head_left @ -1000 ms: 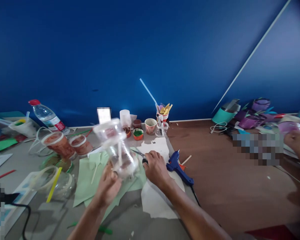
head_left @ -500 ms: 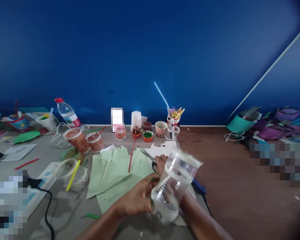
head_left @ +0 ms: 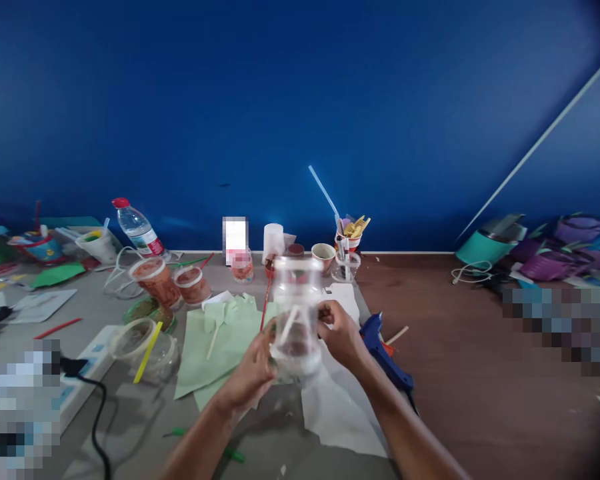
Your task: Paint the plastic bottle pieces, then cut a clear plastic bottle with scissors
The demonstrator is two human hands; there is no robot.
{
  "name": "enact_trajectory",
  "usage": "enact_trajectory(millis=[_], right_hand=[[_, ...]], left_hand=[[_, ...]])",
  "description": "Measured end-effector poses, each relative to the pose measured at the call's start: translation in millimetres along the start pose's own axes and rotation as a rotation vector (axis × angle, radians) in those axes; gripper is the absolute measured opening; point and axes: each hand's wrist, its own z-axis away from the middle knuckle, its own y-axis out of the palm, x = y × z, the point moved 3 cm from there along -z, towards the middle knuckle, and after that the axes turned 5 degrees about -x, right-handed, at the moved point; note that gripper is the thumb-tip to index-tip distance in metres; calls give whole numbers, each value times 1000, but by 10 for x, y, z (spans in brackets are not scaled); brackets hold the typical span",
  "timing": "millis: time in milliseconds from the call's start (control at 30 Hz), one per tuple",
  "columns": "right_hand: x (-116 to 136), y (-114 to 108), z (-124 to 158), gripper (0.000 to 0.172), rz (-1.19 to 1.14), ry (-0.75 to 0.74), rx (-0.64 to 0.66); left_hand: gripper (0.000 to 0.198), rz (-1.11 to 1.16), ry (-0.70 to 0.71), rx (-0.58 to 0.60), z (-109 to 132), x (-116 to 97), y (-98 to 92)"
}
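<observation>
A clear plastic jar (head_left: 297, 313) is held upright above the table between both hands. My left hand (head_left: 250, 373) grips its lower left side with the fingers curled round it. My right hand (head_left: 341, 333) presses on the jar's right side, fingers bent against it. Under the jar lie light green paper sheets (head_left: 215, 343) and white paper (head_left: 340, 407). A blue glue gun (head_left: 383, 350) lies just right of my right wrist.
Two orange-filled tubs (head_left: 155, 280), a water bottle (head_left: 137, 230), small paint cups (head_left: 323, 257), a cup of sticks and a straw (head_left: 347, 237) stand toward the wall. A clear bowl with a yellow straw (head_left: 145, 343) and a black cable (head_left: 93, 400) lie left. Craft clutter (head_left: 535, 253) covers the brown floor at right.
The jar swung from my left, across to the lower right, then back to the centre and upright. My right hand left the scissors and now holds the jar too.
</observation>
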Motion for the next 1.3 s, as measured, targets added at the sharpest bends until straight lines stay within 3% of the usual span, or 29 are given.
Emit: enact_trajectory(millis=[100,233,300,433,567,800,1000,1300], right_hand=[[66,61,14,26,-325,170,77],[174,97,95,43,-770,267,365],[208,104,138,48,-901,275,470],[200,162,212,45,-1044,322,549],[179,236,298,41,-1052,297,681],[164,271,381,43,-977,288,766],[185,312,433,48,-932,312,778],[179,354,471,44,-819,334,761]], left_hand=[[63,37,107,-165,-87,-96,-208],[48,122,246,-347,-212,-275,-416],[45,152,301,-392,-243,-345,-464],[47,171,290,-426,-262,-371,-472],[46,189,239,-429,-274,-324,-461],[25,236,200,-443,-301,-230,-553],[37,355,163,-559,-305,-257,-532],[28,380,198,-615,-328,-261,-575]])
